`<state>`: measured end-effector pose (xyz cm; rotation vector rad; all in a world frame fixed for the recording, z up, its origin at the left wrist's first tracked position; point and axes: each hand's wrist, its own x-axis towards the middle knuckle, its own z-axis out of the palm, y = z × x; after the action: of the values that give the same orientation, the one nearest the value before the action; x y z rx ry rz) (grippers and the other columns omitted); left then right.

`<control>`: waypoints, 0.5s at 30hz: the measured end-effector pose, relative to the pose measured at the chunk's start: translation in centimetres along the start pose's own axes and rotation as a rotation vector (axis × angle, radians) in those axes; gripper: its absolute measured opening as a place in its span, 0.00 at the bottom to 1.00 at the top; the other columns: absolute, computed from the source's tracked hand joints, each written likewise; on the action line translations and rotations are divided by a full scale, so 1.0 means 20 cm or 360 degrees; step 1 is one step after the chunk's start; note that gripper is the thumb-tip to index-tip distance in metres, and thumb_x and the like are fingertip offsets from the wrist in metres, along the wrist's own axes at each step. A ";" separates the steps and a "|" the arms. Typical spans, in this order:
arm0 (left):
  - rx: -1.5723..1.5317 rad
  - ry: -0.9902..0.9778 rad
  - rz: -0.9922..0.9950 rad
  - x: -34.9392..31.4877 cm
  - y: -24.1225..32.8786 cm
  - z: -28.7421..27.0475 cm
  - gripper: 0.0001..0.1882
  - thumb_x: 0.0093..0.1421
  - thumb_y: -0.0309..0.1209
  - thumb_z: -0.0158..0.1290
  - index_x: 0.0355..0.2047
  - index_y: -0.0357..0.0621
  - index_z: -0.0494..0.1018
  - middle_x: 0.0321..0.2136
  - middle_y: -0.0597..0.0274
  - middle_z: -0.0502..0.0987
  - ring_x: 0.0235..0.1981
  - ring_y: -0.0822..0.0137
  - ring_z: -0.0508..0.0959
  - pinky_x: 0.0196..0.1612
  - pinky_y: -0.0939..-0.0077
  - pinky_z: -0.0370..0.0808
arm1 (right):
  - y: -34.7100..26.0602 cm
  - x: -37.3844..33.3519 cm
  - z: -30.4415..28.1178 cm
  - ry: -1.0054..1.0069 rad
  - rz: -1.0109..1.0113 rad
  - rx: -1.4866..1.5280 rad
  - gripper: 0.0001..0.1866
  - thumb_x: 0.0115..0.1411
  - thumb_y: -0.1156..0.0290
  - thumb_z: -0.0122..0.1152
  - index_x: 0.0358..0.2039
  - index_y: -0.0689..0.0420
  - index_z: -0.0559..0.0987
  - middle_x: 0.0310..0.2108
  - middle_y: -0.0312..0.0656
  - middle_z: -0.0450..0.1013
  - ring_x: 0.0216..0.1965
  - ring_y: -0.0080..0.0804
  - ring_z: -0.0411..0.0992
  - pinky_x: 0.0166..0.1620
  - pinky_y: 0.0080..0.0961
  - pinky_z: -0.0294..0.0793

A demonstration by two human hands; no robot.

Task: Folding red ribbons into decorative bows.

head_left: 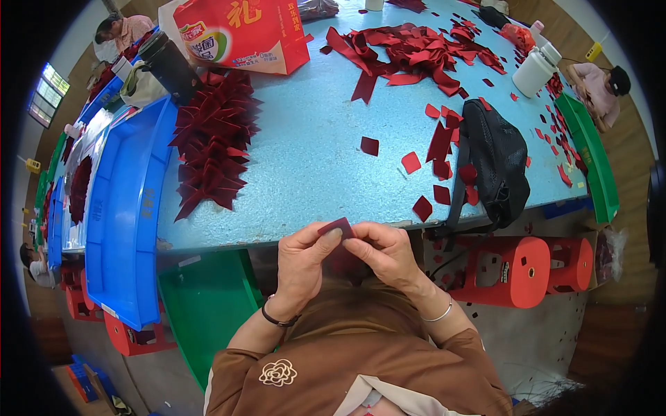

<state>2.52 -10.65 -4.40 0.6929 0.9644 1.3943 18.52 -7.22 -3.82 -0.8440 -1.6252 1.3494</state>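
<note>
Just past the table's near edge, both my hands pinch one small dark red ribbon piece (338, 226), which looks like velvet. My left hand (302, 258) grips it between thumb and fingertips. The thumb and fingers of my right hand (386, 254) close on its right end. Part of the ribbon is hidden behind the thumbs. Ahead and to the left lies a long heap of dark red ribbon bows (215, 142). A tangle of loose red ribbon strips (416, 52) spreads across the far side. Several small cut ribbon pieces (411, 163) lie ahead of my right hand.
A black bag (496, 163) lies on the blue table (312, 152) at right, near a white bottle (536, 71). Left stand a blue tray (125, 208), a dark tumbler (170, 66) and a red gift bag (243, 41). A green tray (211, 298) sits below the edge; red stools (510, 272) stand right.
</note>
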 end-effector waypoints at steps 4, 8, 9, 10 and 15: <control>-0.0222 -0.0079 -0.0291 0.01 0.07 0.00 0.09 0.57 0.22 0.57 0.38 0.34 0.77 0.35 0.62 0.79 0.37 0.76 0.76 0.42 0.83 0.71 | -0.02 0.01 -0.02 0.0013 0.0030 0.0010 0.09 0.60 0.72 0.59 0.36 0.65 0.78 0.27 0.35 0.75 0.28 0.16 0.68 0.31 0.16 0.69; 0.0212 -0.0377 -0.0358 0.04 0.16 -0.05 0.10 0.54 0.22 0.59 0.38 0.34 0.77 0.33 0.62 0.79 0.35 0.76 0.77 0.40 0.83 0.73 | -0.02 0.02 -0.04 -0.0085 -0.0022 -0.0097 0.08 0.59 0.72 0.60 0.35 0.65 0.79 0.26 0.36 0.75 0.27 0.16 0.69 0.30 0.17 0.68; 0.0355 -0.0429 -0.0381 0.04 0.19 -0.04 0.10 0.53 0.22 0.60 0.37 0.34 0.78 0.32 0.63 0.80 0.33 0.77 0.77 0.39 0.83 0.73 | -0.03 0.02 -0.05 -0.0121 -0.0064 -0.0145 0.08 0.59 0.73 0.60 0.35 0.65 0.79 0.25 0.37 0.75 0.27 0.16 0.69 0.30 0.17 0.68; 0.0357 -0.0434 -0.0384 0.05 0.22 -0.04 0.10 0.53 0.22 0.60 0.37 0.34 0.78 0.32 0.63 0.80 0.33 0.77 0.77 0.39 0.83 0.73 | -0.03 0.03 -0.05 -0.0116 -0.0064 -0.0145 0.08 0.59 0.73 0.60 0.35 0.65 0.79 0.25 0.37 0.75 0.27 0.16 0.69 0.30 0.17 0.68; 0.0495 -0.0411 -0.0391 0.09 0.21 -0.05 0.07 0.50 0.20 0.62 0.31 0.35 0.78 0.28 0.60 0.80 0.29 0.74 0.77 0.36 0.80 0.75 | -0.08 0.06 -0.10 -0.0267 0.0061 -0.0209 0.08 0.59 0.72 0.60 0.34 0.65 0.78 0.22 0.36 0.72 0.25 0.16 0.65 0.28 0.16 0.65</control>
<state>-0.52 -8.55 -1.53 0.9277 1.0302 0.9233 19.78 -5.63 -1.93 -0.8616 -1.8528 1.3829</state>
